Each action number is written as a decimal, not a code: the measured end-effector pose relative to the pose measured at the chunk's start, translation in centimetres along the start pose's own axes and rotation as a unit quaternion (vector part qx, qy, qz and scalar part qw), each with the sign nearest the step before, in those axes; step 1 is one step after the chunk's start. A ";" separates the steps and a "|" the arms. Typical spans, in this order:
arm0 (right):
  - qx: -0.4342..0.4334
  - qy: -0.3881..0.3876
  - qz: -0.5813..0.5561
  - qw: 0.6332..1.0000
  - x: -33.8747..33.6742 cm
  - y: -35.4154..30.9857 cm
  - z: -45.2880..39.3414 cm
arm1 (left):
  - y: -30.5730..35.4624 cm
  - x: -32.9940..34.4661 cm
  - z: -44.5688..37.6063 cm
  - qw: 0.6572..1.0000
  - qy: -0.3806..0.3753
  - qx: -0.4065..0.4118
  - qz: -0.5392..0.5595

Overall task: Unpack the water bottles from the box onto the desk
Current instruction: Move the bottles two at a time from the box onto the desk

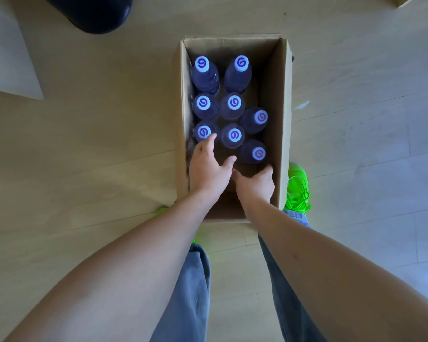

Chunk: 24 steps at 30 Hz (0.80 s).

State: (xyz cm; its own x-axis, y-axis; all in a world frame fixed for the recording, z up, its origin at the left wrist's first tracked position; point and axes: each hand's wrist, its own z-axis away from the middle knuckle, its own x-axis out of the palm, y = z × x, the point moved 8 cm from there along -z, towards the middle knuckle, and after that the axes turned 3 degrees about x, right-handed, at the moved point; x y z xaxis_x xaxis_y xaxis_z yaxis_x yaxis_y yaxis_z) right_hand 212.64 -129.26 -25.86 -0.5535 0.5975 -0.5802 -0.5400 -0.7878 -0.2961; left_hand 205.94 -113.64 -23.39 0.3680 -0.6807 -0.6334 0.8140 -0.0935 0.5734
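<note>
Pale wood floor (97, 144) fills the view from my head camera, with an open cardboard box (283, 119) standing on it between my feet. Both my bare arms reach down into the box. My left hand (209, 169) has its fingers spread and loosely extended, the index fingertip touching the cap of the nearest bottle (203, 132) just ahead of it. My right hand (256, 185) sits beside the left, fingers relaxed and slightly curled, holding nothing, just short of another bottle (253, 153). Eight water bottles (232, 104) with white caps stand upright beyond my fingers. Right of my right hand, outside the box wall, is my green shoe (298, 191).
</note>
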 end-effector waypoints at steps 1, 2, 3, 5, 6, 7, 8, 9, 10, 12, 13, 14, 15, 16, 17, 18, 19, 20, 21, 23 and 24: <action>0.003 0.010 -0.020 1.000 0.1 0.0 -0.4 | 0.6 0.2 -0.3 1.000 0.001 0.022 -0.009; 0.002 0.019 -0.040 0.999 0.2 0.0 -0.7 | 1.2 0.5 -0.6 0.999 -0.001 0.040 -0.017; -0.001 0.026 -0.057 0.998 0.3 0.0 -1.1 | 1.5 0.8 -0.9 0.998 -0.006 0.052 -0.021; -0.005 0.040 -0.084 0.996 0.7 -0.2 -1.7 | 1.6 1.6 -1.7 0.998 -0.023 0.056 -0.023; -0.007 0.050 -0.092 0.994 0.8 -0.3 -2.1 | 1.5 2.0 -2.1 0.998 -0.027 0.054 -0.024; -0.011 0.061 -0.098 0.993 0.9 -0.4 -2.4 | 1.5 2.4 -2.5 0.998 -0.031 0.054 -0.025; -0.016 0.074 -0.102 0.992 1.0 -0.4 -2.7 | 1.5 2.8 -2.9 0.997 -0.034 0.058 -0.028; -0.022 0.085 -0.104 0.991 1.1 -0.5 -2.9 | 1.5 3.2 -3.4 0.997 -0.038 0.063 -0.033; -0.028 0.094 -0.105 0.990 1.2 -0.4 -3.1 | 1.6 3.5 -3.9 0.996 -0.039 0.069 -0.040; -0.042 0.101 -0.095 0.989 1.5 -0.2 -3.4 | 1.8 3.9 -4.8 0.994 -0.033 0.078 -0.063; -0.053 0.102 -0.083 0.990 1.5 0.0 -3.5 | 1.9 4.0 -5.1 0.992 -0.030 0.085 -0.086; -0.065 0.101 -0.068 0.990 1.6 0.1 -3.6 | 2.1 4.3 -5.3 0.988 -0.027 0.097 -0.113; -0.074 0.100 -0.053 0.991 1.6 0.2 -3.7 | 2.3 4.5 -5.3 0.984 -0.024 0.109 -0.139; -0.082 0.097 -0.039 0.991 1.6 0.3 -3.8 | 2.4 4.6 -5.3 0.980 -0.017 0.121 -0.157; -0.089 0.095 -0.027 0.991 1.6 0.5 -3.8 | 2.6 4.6 -5.3 0.977 -0.006 0.130 -0.169; -0.098 0.093 -0.014 0.991 1.6 0.6 -3.8 | 2.6 4.5 -5.3 0.974 0.009 0.139 -0.178; -0.107 0.093 -0.001 0.990 1.5 0.8 -3.7 | 2.7 4.4 -5.3 0.971 0.022 0.148 -0.187; -0.117 0.094 0.012 0.989 1.4 0.8 -3.7 | 2.6 4.3 -5.2 0.968 0.034 0.156 -0.194; -0.128 0.094 0.022 0.987 1.2 0.8 -3.7 | 2.6 4.3 -5.2 0.965 0.043 0.161 -0.201; -0.147 0.091 0.033 0.984 0.9 0.7 -3.7 | 2.3 4.1 -5.3 0.966 0.053 0.158 -0.197; -0.157 0.091 0.037 0.983 0.8 0.6 -3.6 | 2.1 4.1 -5.4 0.970 0.051 0.148 -0.184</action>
State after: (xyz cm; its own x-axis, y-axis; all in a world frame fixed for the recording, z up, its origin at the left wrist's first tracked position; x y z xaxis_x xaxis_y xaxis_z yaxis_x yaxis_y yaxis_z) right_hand 214.18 -129.80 -29.25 -0.4459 0.5228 -0.7265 -0.2649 -0.8524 -0.4508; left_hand 211.61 -112.71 -27.55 0.1323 -0.4875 -0.8630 0.7401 -0.5306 0.4132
